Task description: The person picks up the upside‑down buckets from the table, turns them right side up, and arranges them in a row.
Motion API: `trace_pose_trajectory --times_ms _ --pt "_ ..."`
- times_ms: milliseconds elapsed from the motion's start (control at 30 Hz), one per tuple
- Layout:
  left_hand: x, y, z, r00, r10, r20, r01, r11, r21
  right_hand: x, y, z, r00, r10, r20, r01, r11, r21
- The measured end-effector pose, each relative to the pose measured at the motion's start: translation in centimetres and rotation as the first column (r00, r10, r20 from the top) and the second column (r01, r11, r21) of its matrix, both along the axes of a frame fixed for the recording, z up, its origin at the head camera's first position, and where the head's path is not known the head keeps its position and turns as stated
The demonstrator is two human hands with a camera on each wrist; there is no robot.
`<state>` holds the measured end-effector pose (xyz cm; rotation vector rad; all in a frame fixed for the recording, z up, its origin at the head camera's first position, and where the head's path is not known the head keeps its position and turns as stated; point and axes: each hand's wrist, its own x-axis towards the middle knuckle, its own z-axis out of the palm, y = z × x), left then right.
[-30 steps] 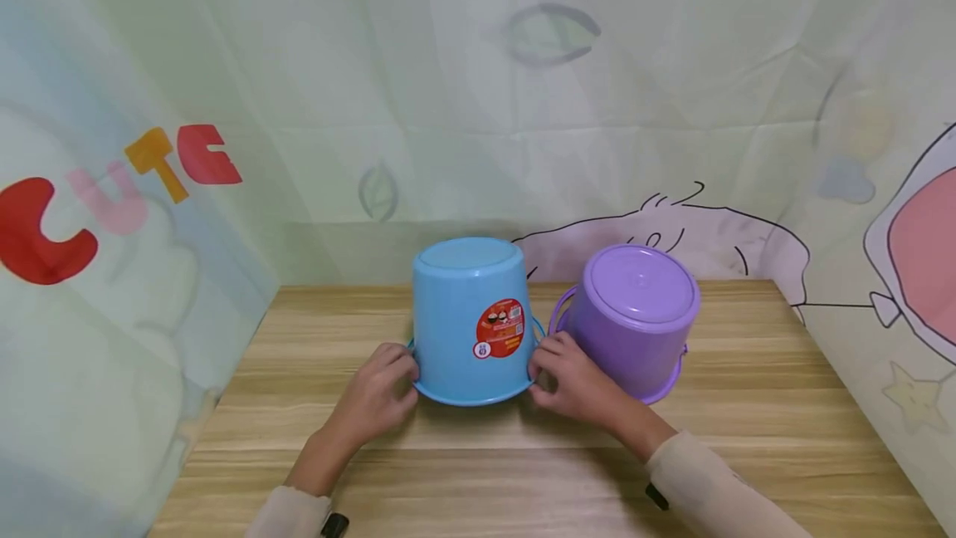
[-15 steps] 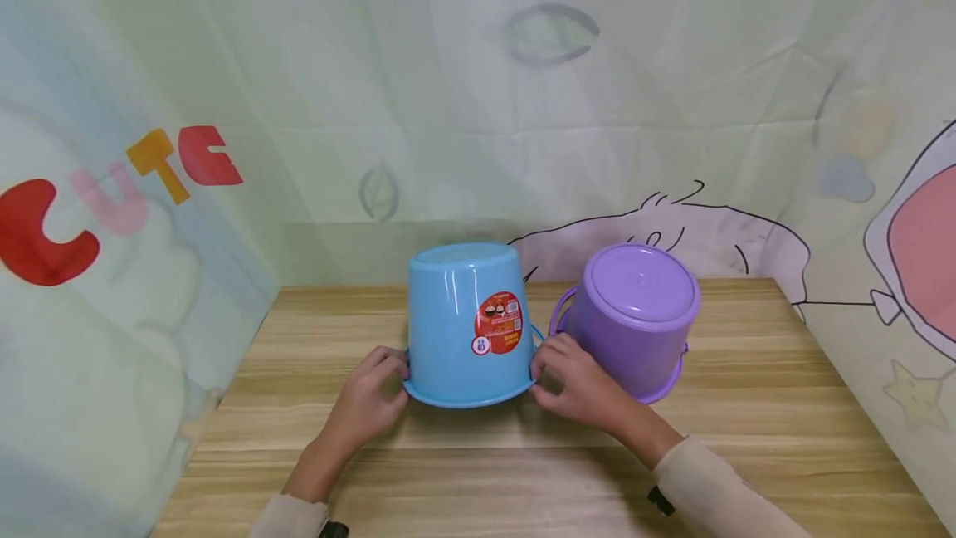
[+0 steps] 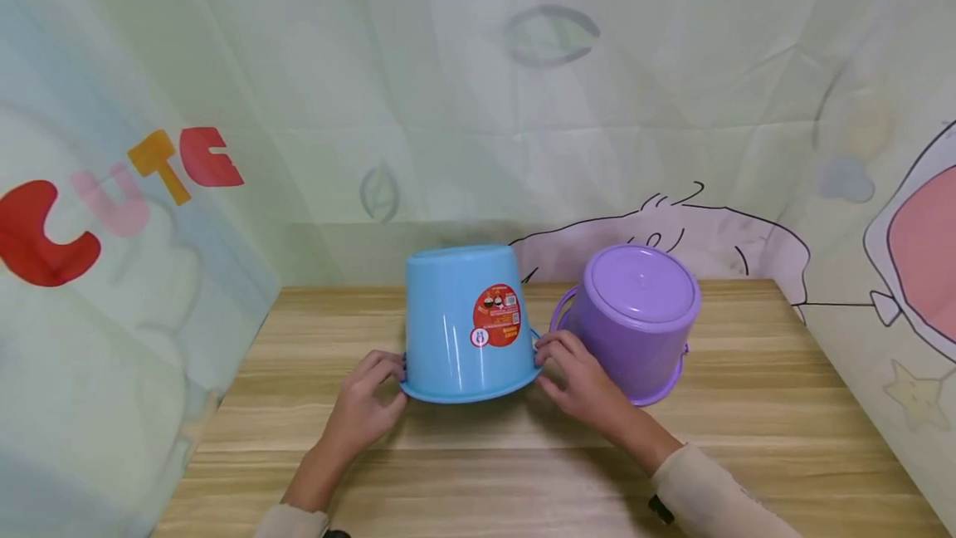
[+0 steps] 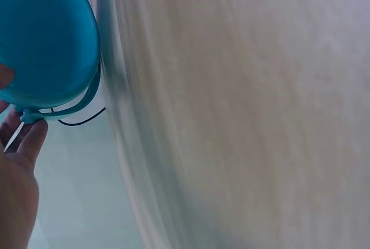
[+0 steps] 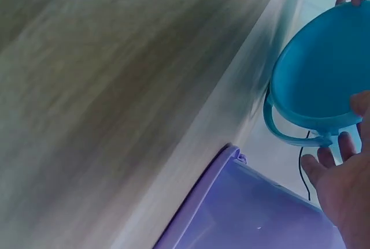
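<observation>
Blue bucket held upside down by two grips

The blue bucket (image 3: pixel 448 364) is held upside down over the back half of the table (image 3: pixel 478 471), midway between the left and right edges. It is tipped, with its base leaning toward the back edge. The rim is pinched on one side by the left grip (image 3: pixel 366 401) and on the other by the right grip (image 3: pixel 586 380). In both wrist views, a thumb is put inside the mouth and fingers are kept outside, near the knobs of the blue handle (image 5: pixel 283 135). Two sides may have been picked so that the wide bucket can be kept steady.

The purple bucket (image 3: pixel 635 347) is set upside down nearer the back right corner, just beside the right grip. Its wide rim is set down on the table, perhaps so that it will not roll. Its handle is seen on the left side.

Most of the blue handle is hidden in the head view. It cannot be told whether the blue bucket's far rim is touching the table. The left thumb is cut off in the left wrist view. The red sticker (image 3: pixel 496 315) is turned upside down, and its words are too small to be read. The inside of the purple bucket is hidden.
</observation>
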<state>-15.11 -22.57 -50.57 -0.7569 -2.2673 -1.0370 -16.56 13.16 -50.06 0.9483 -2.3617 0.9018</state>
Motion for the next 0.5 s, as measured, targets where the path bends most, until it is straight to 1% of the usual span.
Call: trace_pose_trajectory --times_ms 100,200,367,433,500 --pt "0.07 0.02 0.02 1.000 -0.005 -0.004 0.005 1.000 0.029 -0.07 0.10 -0.21 1.000 -0.001 0.022 0.001 1.000 -0.012" --pt "0.16 0.11 0.18 1.000 -0.015 0.003 0.015 0.998 0.060 -0.08 0.24 -0.28 0.999 0.014 0.037 -0.013 0.999 -0.030" --pt "0.35 0.26 0.53 0.998 -0.027 0.062 0.020 0.994 0.103 -0.09 0.42 -0.37 0.999 0.032 0.031 -0.031 0.998 -0.050" --pt "0.36 0.31 0.50 0.998 -0.027 0.058 0.020 0.993 0.113 -0.11 0.48 -0.44 0.999 0.032 0.026 -0.030 0.998 -0.056" --pt "0.35 0.46 0.42 0.999 -0.020 0.041 0.015 0.992 0.125 -0.12 0.55 -0.50 0.999 0.032 0.031 -0.030 0.998 -0.062"
